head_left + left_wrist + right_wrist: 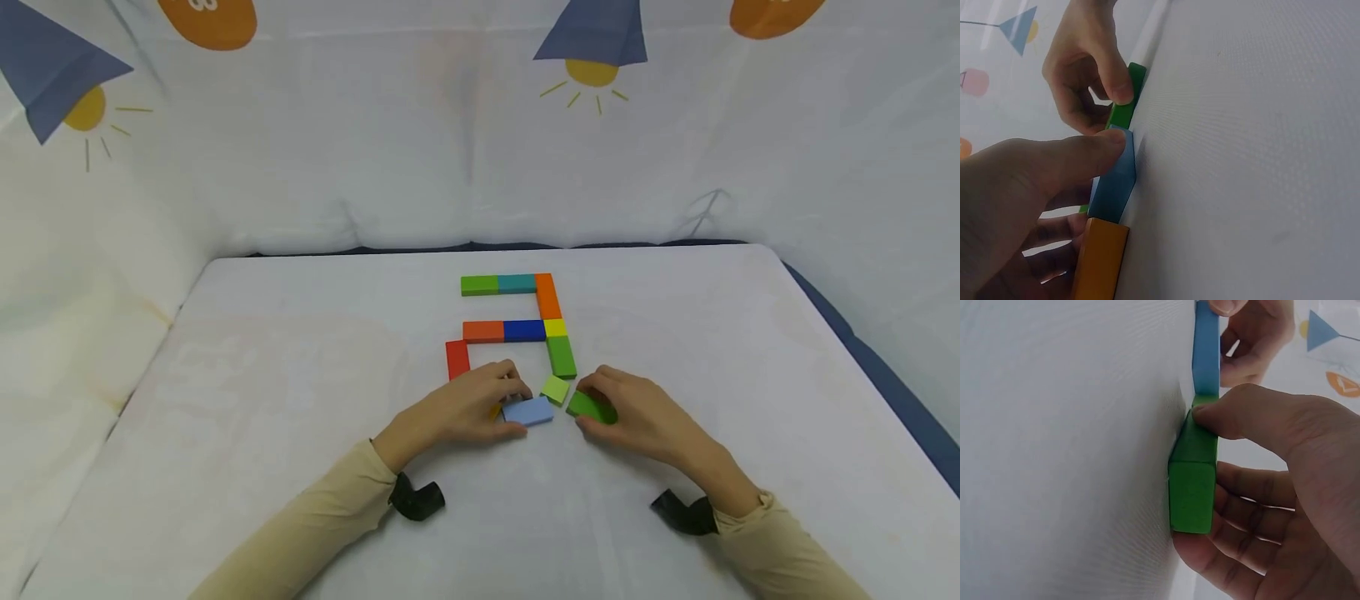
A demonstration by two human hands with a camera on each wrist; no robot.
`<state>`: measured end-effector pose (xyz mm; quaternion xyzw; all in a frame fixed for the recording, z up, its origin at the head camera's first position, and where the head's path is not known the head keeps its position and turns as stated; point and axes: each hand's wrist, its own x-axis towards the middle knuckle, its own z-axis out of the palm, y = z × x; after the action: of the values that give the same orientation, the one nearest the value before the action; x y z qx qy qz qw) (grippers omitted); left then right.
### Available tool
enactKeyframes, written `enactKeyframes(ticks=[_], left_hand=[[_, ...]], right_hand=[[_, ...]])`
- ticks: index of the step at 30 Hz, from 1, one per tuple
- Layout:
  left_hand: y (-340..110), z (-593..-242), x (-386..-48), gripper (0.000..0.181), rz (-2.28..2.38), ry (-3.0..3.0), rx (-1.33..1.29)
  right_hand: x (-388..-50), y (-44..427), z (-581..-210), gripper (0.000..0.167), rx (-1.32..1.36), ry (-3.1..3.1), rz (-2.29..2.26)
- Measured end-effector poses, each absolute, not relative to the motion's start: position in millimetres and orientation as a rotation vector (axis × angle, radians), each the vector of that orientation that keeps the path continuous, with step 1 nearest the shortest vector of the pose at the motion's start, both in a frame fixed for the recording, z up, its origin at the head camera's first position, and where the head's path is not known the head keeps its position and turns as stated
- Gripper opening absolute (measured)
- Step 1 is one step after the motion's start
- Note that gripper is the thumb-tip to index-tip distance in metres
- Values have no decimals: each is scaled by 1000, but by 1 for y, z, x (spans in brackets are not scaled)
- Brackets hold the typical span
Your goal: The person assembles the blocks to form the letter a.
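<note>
In the head view, my left hand (472, 406) pinches a light blue block (528, 411) between thumb and fingers, low on the white table. My right hand (637, 414) grips a green block (590, 407) to the right of it. A small lime-green block (555, 389) lies tilted between the two, just behind them. The left wrist view shows the thumb on the light blue block (1113, 181), whose end meets an orange-yellow block (1100, 256). In the right wrist view, my thumb presses the green block (1192, 487) from the near side, with fingers behind it.
Behind the hands, a figure of flat blocks lies on the table (300, 350): a green block (480, 286), teal block (517, 284), orange block (548, 296), blue block (524, 331), yellow block (555, 327), and red block (457, 358) among them. A white printed curtain (390, 150) hangs behind.
</note>
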<state>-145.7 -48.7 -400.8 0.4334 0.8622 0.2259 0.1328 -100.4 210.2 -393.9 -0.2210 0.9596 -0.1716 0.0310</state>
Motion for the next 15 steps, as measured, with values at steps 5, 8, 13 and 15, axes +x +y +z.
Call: enactKeyframes(ticks=[5,8,13,15], left_hand=[[-50,-400,-146,41,653,2504,1255],[-50,-401,-145,41,651,2508,1262],[-49,-401,-145,41,656,2508,1269],[-49,-401,-146,41,653,2510,1274]], right_hand=[[-101,209,-395,35,-681,2958,-549],[-101,208,-395,35,-669,2957,-548],[-101,208,-394,35,-675,2959,-537],[-101,208,-394,36,-673,2960,-533]])
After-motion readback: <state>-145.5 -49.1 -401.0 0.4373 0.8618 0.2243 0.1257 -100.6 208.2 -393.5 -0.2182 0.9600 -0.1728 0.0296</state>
